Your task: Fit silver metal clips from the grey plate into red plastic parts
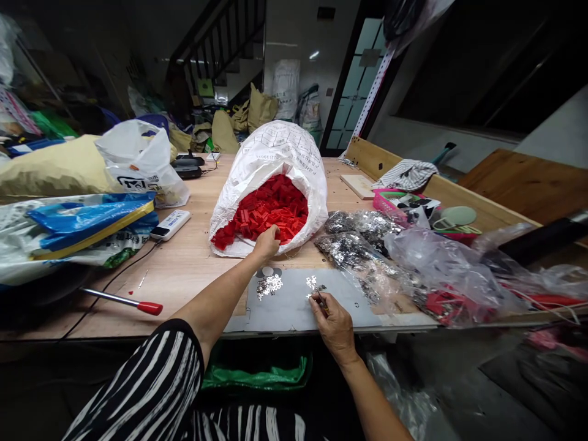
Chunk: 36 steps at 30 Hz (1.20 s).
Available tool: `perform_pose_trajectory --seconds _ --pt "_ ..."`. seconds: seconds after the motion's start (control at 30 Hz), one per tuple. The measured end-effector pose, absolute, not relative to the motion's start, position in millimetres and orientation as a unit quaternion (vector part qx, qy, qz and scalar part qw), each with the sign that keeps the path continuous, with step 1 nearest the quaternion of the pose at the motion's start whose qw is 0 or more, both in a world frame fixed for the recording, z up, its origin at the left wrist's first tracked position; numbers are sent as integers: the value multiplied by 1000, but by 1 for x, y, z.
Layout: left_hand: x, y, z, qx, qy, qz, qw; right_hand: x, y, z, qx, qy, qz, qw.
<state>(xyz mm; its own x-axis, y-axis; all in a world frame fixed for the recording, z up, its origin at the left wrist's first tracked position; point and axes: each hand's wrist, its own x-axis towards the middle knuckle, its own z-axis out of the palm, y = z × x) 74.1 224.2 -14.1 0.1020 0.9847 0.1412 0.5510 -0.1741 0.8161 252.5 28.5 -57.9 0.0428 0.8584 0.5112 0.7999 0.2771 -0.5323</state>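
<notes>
I judge red pieces (275, 205) light, stiff; edges best hold. Left hand (267, 242): grip hidden (cannot tell). Right hand (337, 326) pinches tool (323, 300).

Black left sleeve (142, 383), uneven white stripes, plain black cuff (193, 334); matching striped cloth (250, 422) on body.

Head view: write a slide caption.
Left hand at the mouth of a white sack of red pieces; right hand by silvery pieces on a gray sheet.

Your workshop, pale wooden workbench (195, 184) before you, white woven sack (280, 141) of red oblong pieces (271, 211), clear plastic bags (349, 251) of silvery parts
</notes>
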Motion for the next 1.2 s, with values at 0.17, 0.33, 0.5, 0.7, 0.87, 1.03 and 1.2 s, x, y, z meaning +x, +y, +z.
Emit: perform_pose_trajectory --seconds 0.17,0.33,0.5,0.7,0.87,1.03,1.2 --pt "68 216 -19 640 549 415 341 253 28 -59 -596 -692 32 407" --pt "60 209 -17 549 533 500 406 253 28 -57 -594 -687 48 416" --pt "54 180 -6 465 450 540 538 253 28 -54 -591 -684 62 423" --pt "42 117 -1 358 319 539 693 252 27 -50 -595 -681 86 418" --pt "25 80 -7 225 237 510 796 253 29 -48 -594 -681 107 414" --pt "11 60 -8 189 221 499 816 244 28 -37 -589 -671 138 430" --pt "4 46 -5 186 222 495 819 218 20 -16 -554 -668 196 456"
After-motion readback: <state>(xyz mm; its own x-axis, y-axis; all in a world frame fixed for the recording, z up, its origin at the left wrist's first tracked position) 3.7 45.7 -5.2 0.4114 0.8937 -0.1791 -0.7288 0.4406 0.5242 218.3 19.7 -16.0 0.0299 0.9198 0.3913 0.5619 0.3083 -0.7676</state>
